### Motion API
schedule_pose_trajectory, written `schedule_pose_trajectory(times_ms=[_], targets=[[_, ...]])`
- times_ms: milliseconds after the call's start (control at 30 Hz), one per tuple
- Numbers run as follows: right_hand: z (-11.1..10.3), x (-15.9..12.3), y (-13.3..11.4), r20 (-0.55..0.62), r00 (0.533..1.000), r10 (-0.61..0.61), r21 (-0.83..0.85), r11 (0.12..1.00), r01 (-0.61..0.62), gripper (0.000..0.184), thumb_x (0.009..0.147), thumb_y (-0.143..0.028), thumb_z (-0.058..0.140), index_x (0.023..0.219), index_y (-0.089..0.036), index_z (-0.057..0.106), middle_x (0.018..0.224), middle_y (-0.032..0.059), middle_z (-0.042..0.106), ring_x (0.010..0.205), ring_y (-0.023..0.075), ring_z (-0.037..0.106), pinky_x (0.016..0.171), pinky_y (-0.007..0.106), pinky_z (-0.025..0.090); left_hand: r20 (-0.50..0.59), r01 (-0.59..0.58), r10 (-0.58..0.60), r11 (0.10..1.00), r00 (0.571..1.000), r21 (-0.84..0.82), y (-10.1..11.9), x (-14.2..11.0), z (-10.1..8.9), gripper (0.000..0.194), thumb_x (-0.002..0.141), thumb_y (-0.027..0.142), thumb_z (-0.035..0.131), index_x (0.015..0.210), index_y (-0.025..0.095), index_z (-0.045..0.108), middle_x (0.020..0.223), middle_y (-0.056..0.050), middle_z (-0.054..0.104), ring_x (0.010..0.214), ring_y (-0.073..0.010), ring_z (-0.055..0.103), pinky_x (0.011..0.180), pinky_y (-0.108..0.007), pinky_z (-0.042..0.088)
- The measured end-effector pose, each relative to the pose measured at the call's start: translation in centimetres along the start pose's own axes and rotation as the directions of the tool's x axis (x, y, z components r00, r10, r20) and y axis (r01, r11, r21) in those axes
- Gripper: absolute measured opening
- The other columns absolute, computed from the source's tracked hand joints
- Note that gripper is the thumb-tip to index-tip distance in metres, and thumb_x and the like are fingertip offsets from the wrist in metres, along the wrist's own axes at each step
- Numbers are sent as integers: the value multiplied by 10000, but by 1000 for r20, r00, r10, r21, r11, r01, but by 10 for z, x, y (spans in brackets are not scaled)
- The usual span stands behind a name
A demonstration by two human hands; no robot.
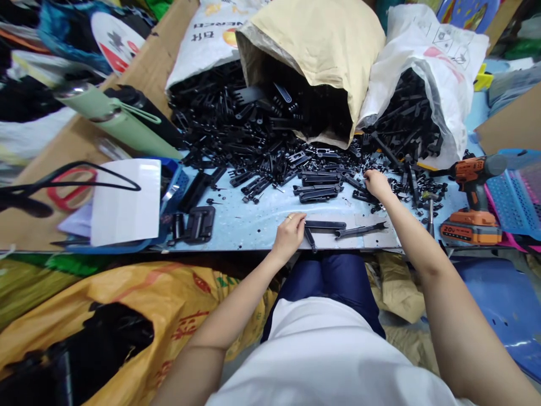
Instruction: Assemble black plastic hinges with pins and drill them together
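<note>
Left of the fingers, a yellow woven sack (169,287) contains black parts (105,338); nearer, a white rectangular card (125,200) partly hides a blue plastic basket (180,186). The left hand (291,234) grips a long black bar (325,224), extending rightward. Beyond, loose black pieces (236,144) front a tan paper sack (321,39). The right hand (377,185) is bunched, its contents indeterminable; further right stands an orange-and-black cordless drill (477,194).

The counter (243,223) lies open left of the left hand (289,232); heaped black parts (249,138) block the back, a drill (475,194) the right.
</note>
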State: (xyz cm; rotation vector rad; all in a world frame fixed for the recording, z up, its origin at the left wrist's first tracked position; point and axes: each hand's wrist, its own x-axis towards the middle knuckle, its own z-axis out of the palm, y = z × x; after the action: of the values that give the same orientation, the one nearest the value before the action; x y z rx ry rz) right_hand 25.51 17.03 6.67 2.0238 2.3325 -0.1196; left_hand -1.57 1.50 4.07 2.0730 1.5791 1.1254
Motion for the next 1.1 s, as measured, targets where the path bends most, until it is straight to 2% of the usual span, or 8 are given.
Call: schedule_pose_trajectory(times_ms=[133,233,333,567,700,867,1000,1100], targets=[[-2,-9,4,-150,988,48,139,990,-27,276,741,-128,428,916,-108,641,948,147,605,825,238,553,759,342,425,-67,-60,66,994,996,90,2,-6,8,224,894,229,403,918,187,622,853,-68,686,823,-184,643,757,-343,515],[-9,-30,0,-254,967,-11,249,965,76,223,762,-177,436,844,-139,639,904,114,609,738,193,556,738,323,439,-102,-89,101,989,990,115,-1,-10,13,237,903,246,406,929,177,631,894,-92,701,861,-200,656,755,-361,511],[-14,-59,-10,-306,951,-51,392,903,175,183,776,-264,471,756,-176,630,805,71,621,668,163,544,679,301,448,-38,-127,133,984,990,122,-10,-12,16,251,906,254,400,952,181,635,929,-105,706,917,-214,656,757,-367,507],[-4,-107,-36,-91,995,-49,801,591,102,368,694,-531,580,674,-164,601,586,20,593,498,118,504,482,249,417,36,-252,249,956,968,150,-21,-12,14,258,909,212,385,981,175,630,965,-109,704,956,-207,651,772,-342,506],[0,-115,-49,-188,974,-126,710,667,224,334,762,-482,535,660,-169,593,634,32,606,558,125,530,550,258,450,33,-225,223,955,974,192,-19,-14,14,269,908,206,373,1015,179,619,990,-107,697,985,-210,639,788,-354,504],[1,-123,-54,-302,900,-315,443,790,425,299,880,-354,412,745,-172,605,755,69,616,692,144,571,644,262,473,82,-218,205,953,975,210,-18,-18,14,289,895,234,382,1095,197,588,1071,-119,664,1059,-230,596,844,-408,479],[8,-132,-55,-261,879,-399,249,852,460,335,925,-306,330,860,-174,630,882,103,616,818,157,587,733,271,478,121,-264,242,941,963,213,-18,-23,13,302,874,236,420,1134,198,568,1122,-139,635,1113,-262,556,914,-472,426],[21,-135,-52,-215,876,-432,226,850,476,354,934,-318,313,911,-181,638,917,108,615,849,162,586,756,287,479,151,-323,294,918,944,228,-16,-24,14,294,871,232,426,1127,212,569,1141,-127,628,1141,-265,536,962,-502,381]])
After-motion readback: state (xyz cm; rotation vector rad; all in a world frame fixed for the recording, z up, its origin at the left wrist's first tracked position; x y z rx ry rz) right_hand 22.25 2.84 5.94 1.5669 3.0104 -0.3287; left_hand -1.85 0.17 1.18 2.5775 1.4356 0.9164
